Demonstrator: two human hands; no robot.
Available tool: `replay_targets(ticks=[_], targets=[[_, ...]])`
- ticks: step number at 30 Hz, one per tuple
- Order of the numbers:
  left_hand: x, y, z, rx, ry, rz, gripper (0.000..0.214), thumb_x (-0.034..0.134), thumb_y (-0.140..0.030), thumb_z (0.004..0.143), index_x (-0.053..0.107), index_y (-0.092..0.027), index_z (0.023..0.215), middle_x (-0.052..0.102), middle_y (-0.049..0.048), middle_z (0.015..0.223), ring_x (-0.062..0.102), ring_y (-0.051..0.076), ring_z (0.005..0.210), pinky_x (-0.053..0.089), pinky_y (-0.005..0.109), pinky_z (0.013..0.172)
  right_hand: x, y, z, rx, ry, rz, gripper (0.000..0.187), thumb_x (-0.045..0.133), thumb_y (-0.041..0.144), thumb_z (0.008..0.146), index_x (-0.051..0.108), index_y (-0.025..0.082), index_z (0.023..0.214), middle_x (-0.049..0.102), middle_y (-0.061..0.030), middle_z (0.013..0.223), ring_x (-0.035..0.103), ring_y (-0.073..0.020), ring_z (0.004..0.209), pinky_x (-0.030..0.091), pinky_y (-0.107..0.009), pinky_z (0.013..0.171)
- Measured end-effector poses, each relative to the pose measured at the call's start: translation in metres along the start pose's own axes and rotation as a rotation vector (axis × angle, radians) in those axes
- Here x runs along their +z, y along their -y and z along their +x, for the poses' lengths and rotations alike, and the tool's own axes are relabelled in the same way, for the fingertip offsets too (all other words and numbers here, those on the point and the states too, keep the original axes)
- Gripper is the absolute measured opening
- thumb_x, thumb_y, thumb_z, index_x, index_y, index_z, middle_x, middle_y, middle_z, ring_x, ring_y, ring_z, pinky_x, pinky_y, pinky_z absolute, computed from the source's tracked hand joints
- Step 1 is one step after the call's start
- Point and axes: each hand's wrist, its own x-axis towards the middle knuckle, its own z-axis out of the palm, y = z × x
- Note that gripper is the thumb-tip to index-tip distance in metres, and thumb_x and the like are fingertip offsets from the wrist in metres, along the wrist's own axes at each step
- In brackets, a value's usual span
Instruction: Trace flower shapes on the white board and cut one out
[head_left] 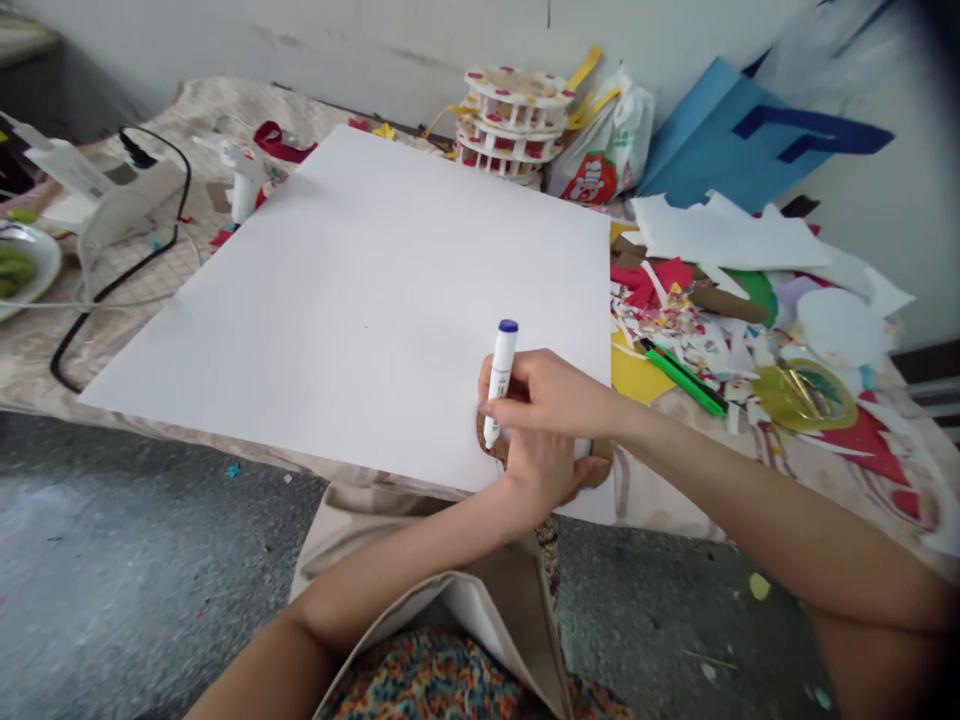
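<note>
while the white marker leans with its blue end up and tip at the edge of a brown piece, the right hand pinches it between thumb and fingers. the left hand rests on the brown piece, at the near right corner of a large white sheet; its partly hidden fingers' spread cannot be told. rightward lie paper scraps and a green cutter.

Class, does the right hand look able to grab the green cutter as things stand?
Probably not: the right hand holds the marker. Otherwise the way looks free, with the green cutter lying uncovered beside the paper.
</note>
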Motion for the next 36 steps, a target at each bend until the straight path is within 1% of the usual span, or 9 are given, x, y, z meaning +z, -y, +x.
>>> replay_targets(ticks=[4, 6, 11, 15, 18, 22, 25, 28, 36], targets=[[0.005, 0.003, -0.004, 0.002, -0.004, -0.047, 0.077, 0.043, -0.061, 0.092, 0.033, -0.009, 0.148, 0.041, 0.0146, 0.149, 0.026, 0.04, 0.142, 0.03, 0.052, 0.115, 0.011, -0.004, 0.005, 0.013, -0.006, -0.25, 0.004, 0.058, 0.02, 0.069, 0.057, 0.019, 0.065, 0.058, 0.0033, 0.056, 0.047, -0.0092, 0.049, 0.032, -0.025, 0.047], [0.007, 0.003, -0.004, 0.005, -0.012, -0.055, 0.075, 0.043, -0.059, 0.093, 0.032, -0.01, 0.149, 0.042, 0.0142, 0.148, 0.027, 0.04, 0.141, 0.029, 0.053, 0.116, 0.013, -0.007, 0.007, 0.011, -0.03, -0.301, 0.004, 0.058, 0.021, 0.068, 0.057, 0.02, 0.064, 0.059, 0.0032, 0.054, 0.046, -0.0091, 0.047, 0.03, -0.025, 0.047], [0.009, 0.006, 0.0, 0.052, -0.029, -0.032, 0.077, 0.042, -0.061, 0.093, 0.036, -0.006, 0.146, 0.039, 0.0169, 0.149, 0.026, 0.043, 0.141, 0.032, 0.054, 0.113, 0.011, -0.013, 0.012, -0.003, 0.016, -0.164, 0.003, 0.055, 0.02, 0.071, 0.056, 0.019, 0.068, 0.059, 0.0025, 0.059, 0.049, -0.0094, 0.052, 0.036, -0.025, 0.05], [0.007, 0.007, 0.0, 0.053, -0.036, -0.023, 0.081, 0.043, -0.063, 0.091, 0.039, -0.002, 0.144, 0.043, 0.0217, 0.145, 0.037, 0.044, 0.134, 0.038, 0.054, 0.107, 0.007, -0.014, 0.015, -0.008, 0.043, -0.052, 0.002, 0.055, 0.019, 0.071, 0.053, 0.018, 0.069, 0.055, 0.0024, 0.062, 0.05, -0.0101, 0.056, 0.038, -0.025, 0.053], [0.006, 0.008, -0.002, 0.061, -0.057, -0.03, 0.078, 0.04, -0.064, 0.092, 0.042, -0.005, 0.142, 0.048, 0.0219, 0.141, 0.042, 0.043, 0.13, 0.036, 0.056, 0.106, -0.002, -0.01, 0.016, -0.013, 0.043, -0.009, 0.001, 0.054, 0.018, 0.072, 0.055, 0.017, 0.071, 0.055, 0.0018, 0.064, 0.05, -0.0103, 0.059, 0.04, -0.025, 0.056], [0.006, 0.01, -0.002, 0.062, -0.14, -0.008, 0.068, 0.043, -0.064, 0.091, 0.051, -0.01, 0.131, 0.042, 0.0212, 0.146, 0.033, 0.043, 0.136, 0.027, 0.068, 0.106, -0.023, -0.003, 0.015, -0.037, -0.033, 0.056, 0.003, 0.055, 0.018, 0.073, 0.057, 0.015, 0.073, 0.054, 0.0021, 0.064, 0.05, -0.0101, 0.06, 0.04, -0.024, 0.058], [0.007, 0.012, -0.001, 0.058, -0.192, 0.019, 0.054, 0.047, -0.052, 0.094, 0.054, -0.01, 0.125, 0.035, 0.0216, 0.151, 0.027, 0.041, 0.141, 0.025, 0.07, 0.106, -0.038, -0.001, 0.014, -0.064, -0.133, 0.097, 0.003, 0.057, 0.017, 0.073, 0.057, 0.014, 0.073, 0.051, 0.0036, 0.061, 0.046, -0.0084, 0.056, 0.037, -0.023, 0.055], [0.008, 0.014, 0.0, 0.067, -0.221, 0.008, 0.047, 0.047, -0.044, 0.095, 0.053, -0.01, 0.126, 0.034, 0.0216, 0.151, 0.028, 0.04, 0.141, 0.023, 0.071, 0.107, -0.045, 0.001, 0.011, -0.088, -0.198, 0.11, 0.002, 0.058, 0.014, 0.074, 0.056, 0.014, 0.072, 0.046, 0.0057, 0.057, 0.04, -0.0069, 0.053, 0.033, -0.023, 0.052], [0.009, 0.016, -0.004, 0.106, -0.231, -0.003, 0.072, 0.053, -0.065, 0.085, 0.054, -0.006, 0.126, 0.029, 0.026, 0.152, 0.022, 0.044, 0.142, 0.017, 0.072, 0.108, -0.046, 0.0, 0.006, -0.111, -0.208, 0.123, 0.005, 0.057, 0.011, 0.075, 0.055, 0.014, 0.072, 0.046, 0.006, 0.056, 0.04, -0.0066, 0.053, 0.033, -0.022, 0.052]])
